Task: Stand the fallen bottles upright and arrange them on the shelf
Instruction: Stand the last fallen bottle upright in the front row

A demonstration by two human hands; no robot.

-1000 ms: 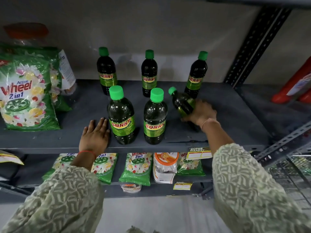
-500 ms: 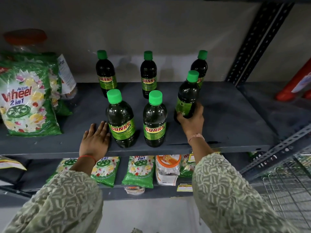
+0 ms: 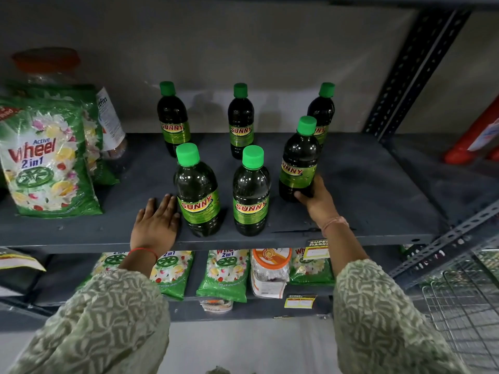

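Observation:
Several dark SUNNY bottles with green caps stand upright on the grey shelf (image 3: 364, 190), in a back row and a front row. My right hand (image 3: 314, 199) grips the base of the front right bottle (image 3: 299, 160), which stands upright just in front of the back right bottle (image 3: 322, 112). My left hand (image 3: 156, 221) lies flat, palm down, on the shelf's front edge, its fingers beside the front left bottle (image 3: 198, 193). The front middle bottle (image 3: 251, 195) stands between them. The back left bottle (image 3: 172, 117) and the back middle bottle (image 3: 240, 120) stand near the wall.
Green Wheel detergent bags (image 3: 46, 160) and a plastic jar (image 3: 46, 68) fill the shelf's left end. More bags and a jar (image 3: 270, 271) lie on the lower shelf. A slotted metal upright (image 3: 413, 68) and red containers (image 3: 475, 136) are at the right, a wire basket (image 3: 464, 306) below.
My right hand has lifted the tilted front right bottle upright and set it on the shelf, turning its label forward. My left hand stayed flat on the shelf.

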